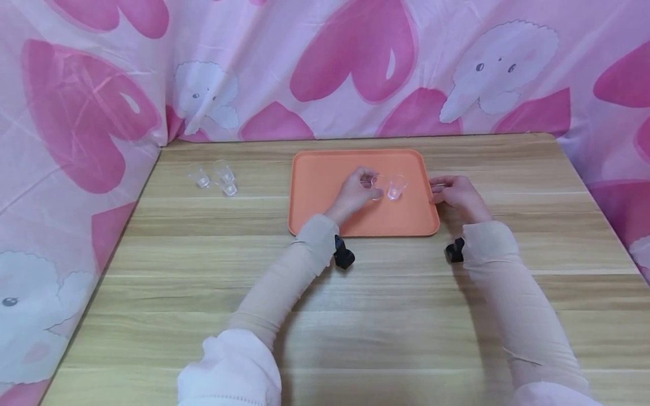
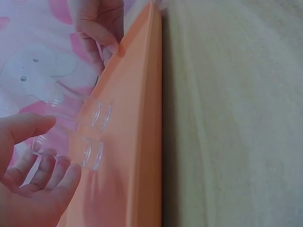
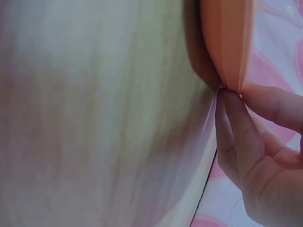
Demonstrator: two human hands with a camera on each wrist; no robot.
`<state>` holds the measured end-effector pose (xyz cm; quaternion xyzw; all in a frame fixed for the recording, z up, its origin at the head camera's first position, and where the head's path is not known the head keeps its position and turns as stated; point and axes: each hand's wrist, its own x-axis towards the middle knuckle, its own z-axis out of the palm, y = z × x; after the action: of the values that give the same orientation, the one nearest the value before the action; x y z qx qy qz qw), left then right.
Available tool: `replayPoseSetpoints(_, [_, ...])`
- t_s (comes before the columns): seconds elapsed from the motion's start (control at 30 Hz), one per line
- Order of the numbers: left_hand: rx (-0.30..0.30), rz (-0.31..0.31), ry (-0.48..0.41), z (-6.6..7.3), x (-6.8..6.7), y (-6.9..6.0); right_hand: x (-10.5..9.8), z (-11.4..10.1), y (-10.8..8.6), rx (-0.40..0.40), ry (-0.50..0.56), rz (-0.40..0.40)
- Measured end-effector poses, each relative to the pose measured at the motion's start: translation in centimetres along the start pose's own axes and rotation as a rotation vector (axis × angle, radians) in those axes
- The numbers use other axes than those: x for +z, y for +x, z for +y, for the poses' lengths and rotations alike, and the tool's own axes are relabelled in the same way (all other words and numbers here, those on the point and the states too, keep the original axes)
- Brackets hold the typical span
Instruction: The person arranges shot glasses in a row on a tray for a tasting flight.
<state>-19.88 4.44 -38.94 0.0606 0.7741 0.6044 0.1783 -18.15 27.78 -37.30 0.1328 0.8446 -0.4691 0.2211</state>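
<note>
An orange tray (image 1: pixel 320 217) lies on the table. Two small clear plastic cups stand upright on it: one cup (image 1: pixel 395 188) at the right, the other cup (image 2: pixel 87 153) close beside it. My left hand (image 1: pixel 352 194) is over the tray with thumb and fingers curled about that second cup near its rim. At the tray's right edge, my right hand (image 1: pixel 459 194) pinches the rim, thumb on the upper side and fingers below, as the right wrist view shows.
More small clear cups (image 1: pixel 229 188) stand together on the wooden table (image 1: pixel 203 270) at the far left. A pink patterned curtain (image 1: pixel 274 67) hangs behind the table and along its sides. Dark wrist cameras (image 1: pixel 343 256) sit below both wrists.
</note>
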Motion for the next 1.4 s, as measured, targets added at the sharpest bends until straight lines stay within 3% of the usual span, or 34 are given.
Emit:
replayPoseSetpoints(0.43, [0.005, 0.006, 0.006, -0.1, 0.3, 0.3, 0.1, -0.1, -0.2, -0.008, 0.012, 0.003])
replayPoseSetpoints(0.67, [0.014, -0.008, 0.04, -0.1, -0.8, -0.2, 0.1, 0.0, -0.1, -0.024, 0.016, 0.004])
replayPoseSetpoints(0.9, [0.044, 0.02, 0.062, 0.3, -4.2, -1.2, 0.2, -0.1, -0.3, -0.024, 0.015, 0.009])
replayPoseSetpoints(1.03, [0.038, 0.07, 0.044, 0.9, -6.8, -1.9, 0.1, -0.1, -0.2, -0.029, 0.012, 0.009])
replayPoseSetpoints(1.2, [0.097, 0.145, -0.012, 1.6, -9.5, -2.9, 0.1, -0.1, -0.2, -0.028, 0.018, -0.001])
replayPoseSetpoints(1.4, [0.127, 0.22, 0.0, 1.9, -12.5, -4.5, 0.1, -0.1, -0.3, -0.023, 0.022, -0.006])
